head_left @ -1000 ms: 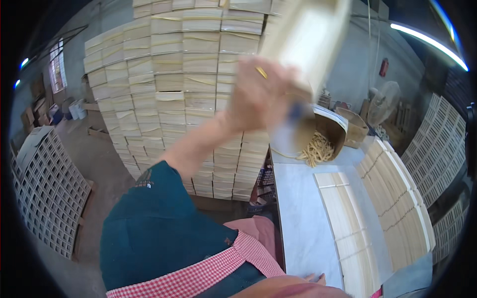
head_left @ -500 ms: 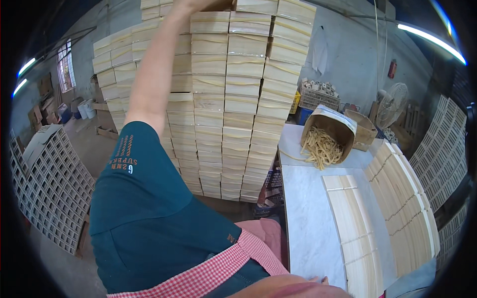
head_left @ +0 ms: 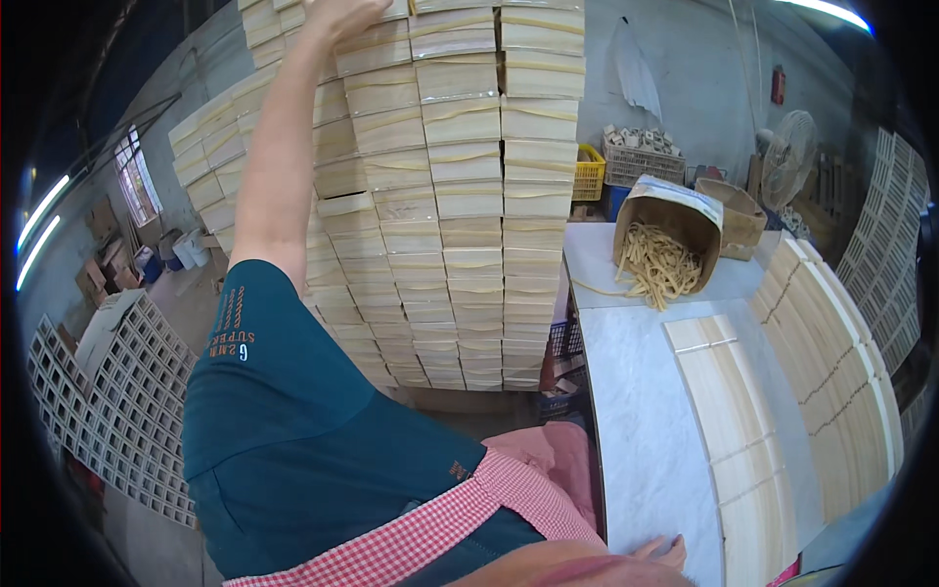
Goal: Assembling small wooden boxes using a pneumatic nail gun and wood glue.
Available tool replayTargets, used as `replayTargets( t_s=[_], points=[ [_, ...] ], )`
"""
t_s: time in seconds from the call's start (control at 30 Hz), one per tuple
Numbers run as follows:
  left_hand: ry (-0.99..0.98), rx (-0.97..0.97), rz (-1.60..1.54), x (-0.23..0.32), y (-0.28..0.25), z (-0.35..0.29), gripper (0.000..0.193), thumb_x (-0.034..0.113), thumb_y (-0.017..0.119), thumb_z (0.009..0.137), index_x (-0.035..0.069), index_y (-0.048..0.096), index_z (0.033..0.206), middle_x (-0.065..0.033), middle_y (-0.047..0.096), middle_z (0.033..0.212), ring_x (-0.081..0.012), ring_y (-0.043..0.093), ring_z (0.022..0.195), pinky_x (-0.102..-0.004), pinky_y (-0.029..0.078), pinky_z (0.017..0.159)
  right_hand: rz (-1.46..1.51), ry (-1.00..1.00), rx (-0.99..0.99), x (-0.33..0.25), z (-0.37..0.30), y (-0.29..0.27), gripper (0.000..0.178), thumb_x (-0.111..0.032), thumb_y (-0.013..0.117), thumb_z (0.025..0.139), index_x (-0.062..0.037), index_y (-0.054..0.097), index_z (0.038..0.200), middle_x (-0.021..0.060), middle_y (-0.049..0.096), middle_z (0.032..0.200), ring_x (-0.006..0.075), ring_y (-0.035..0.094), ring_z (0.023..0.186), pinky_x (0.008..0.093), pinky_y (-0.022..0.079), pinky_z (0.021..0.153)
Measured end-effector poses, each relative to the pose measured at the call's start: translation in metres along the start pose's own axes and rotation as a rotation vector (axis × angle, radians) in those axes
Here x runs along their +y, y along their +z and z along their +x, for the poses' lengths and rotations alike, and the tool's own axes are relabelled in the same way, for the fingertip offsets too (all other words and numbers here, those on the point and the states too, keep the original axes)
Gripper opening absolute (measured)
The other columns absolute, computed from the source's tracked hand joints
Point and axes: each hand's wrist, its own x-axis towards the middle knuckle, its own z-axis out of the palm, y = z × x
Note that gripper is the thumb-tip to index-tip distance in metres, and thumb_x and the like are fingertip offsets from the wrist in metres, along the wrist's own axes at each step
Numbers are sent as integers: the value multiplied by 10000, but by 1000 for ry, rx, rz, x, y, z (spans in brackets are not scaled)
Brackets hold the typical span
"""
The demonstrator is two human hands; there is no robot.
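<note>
A tall stack of pale wooden-slat bundles (head_left: 460,196), bound with yellowish bands, rises in front of me. My left arm reaches up to its top. There my left hand (head_left: 342,16) lies over an upper bundle, fingers stretched out and partly cut off by the picture's upper edge. On the grey-white table (head_left: 636,411) my right hand (head_left: 667,553) shows only its fingers, apart and holding nothing visible. Beside it lies a long row of pale wooden slats (head_left: 738,440). A second, larger row of slats (head_left: 831,382) with dark marks across it stands farther right.
A tipped paper bag (head_left: 685,210) spills tan rubber bands (head_left: 657,264) at the table's far end. Behind it are a yellow crate (head_left: 588,174), a crate of small pieces (head_left: 641,166) and a fan (head_left: 790,147). White lattice panels (head_left: 137,382) lean at left.
The view has shifted, so the stack appears farther left and the table farther right. My left hand stays at the stack's top. More of my right hand's fingers show on the table.
</note>
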Motion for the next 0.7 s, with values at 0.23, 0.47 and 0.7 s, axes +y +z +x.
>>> replayTargets(
  t_s=[0.23,0.47,0.7],
  points=[
    [126,-158,2,53,12,107,355,272,617,765,60,670,1045,-129,671,969,-318,579,933,-424,468,793,-45,22,23,-10,-7,-11,377,-250,630,913,-5,711,1188,233,721,1099,436,646,1062,491,494,990],
    [198,-289,-1,89,-16,43,270,223,662,738,80,610,961,-45,601,830,-230,516,718,-361,422,612,-37,7,53,-6,-9,-8,372,-272,626,917,-15,721,1168,221,723,1090,427,645,1053,493,490,988],
    [268,-582,-275,-32,46,129,283,207,669,737,80,603,981,-35,606,823,-221,534,714,-355,433,609,-13,-12,5,-15,1,-14,368,-278,627,914,-25,724,1163,207,726,1090,421,646,1053,493,492,987]
  ],
)
